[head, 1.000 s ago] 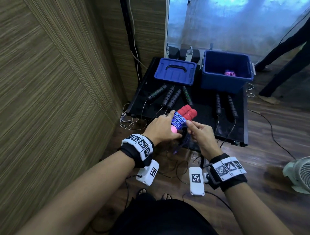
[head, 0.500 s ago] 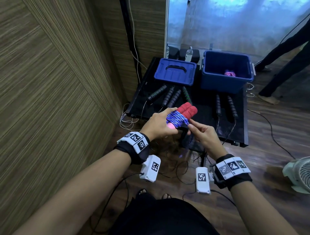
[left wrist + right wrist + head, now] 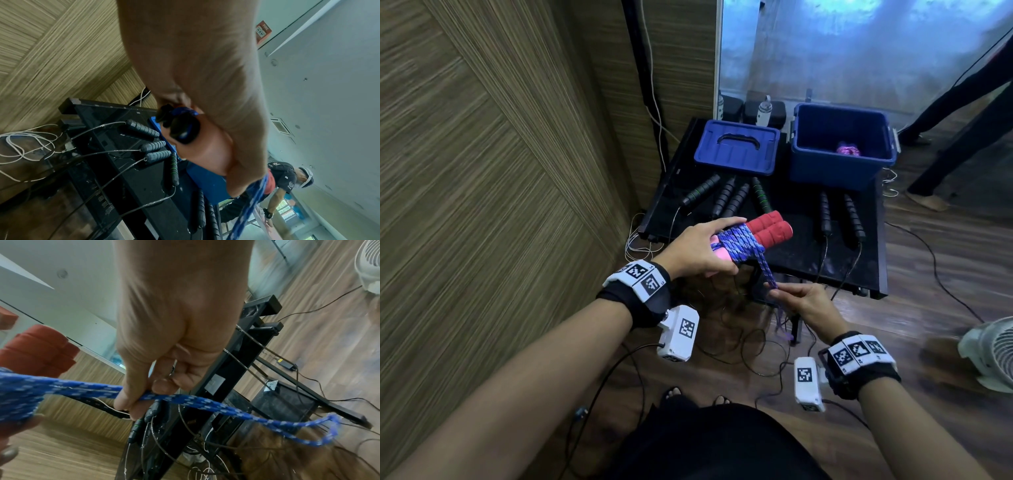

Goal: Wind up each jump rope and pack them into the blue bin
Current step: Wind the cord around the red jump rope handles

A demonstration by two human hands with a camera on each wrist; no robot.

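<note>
My left hand point(image 3: 700, 248) grips a jump rope with two red handles point(image 3: 768, 229), its blue braided rope point(image 3: 739, 245) wound round them, above the near edge of the black table point(image 3: 784, 253). A loose tail of that blue rope point(image 3: 205, 400) runs down to my right hand point(image 3: 803, 301), which pinches it between thumb and fingers; a short loop hangs past the pinch. The open blue bin point(image 3: 839, 171) stands at the table's back right with a pink wound rope point(image 3: 846, 149) inside. Several black-handled jump ropes point(image 3: 732, 198) lie on the table, two more handles point(image 3: 840, 216) to the right.
The bin's blue lid point(image 3: 738, 147) lies at the table's back left. A wood-panelled wall point(image 3: 500, 171) runs close along the left. Thin cables point(image 3: 750, 346) trail over the floor below the table. A white fan point(image 3: 993, 353) sits at the right; a person's legs point(image 3: 962, 113) stand at the far right.
My right hand has drawn back from the bundle, down and toward me, pulling a tail of blue rope taut. My left hand has lifted the red-handled bundle slightly.
</note>
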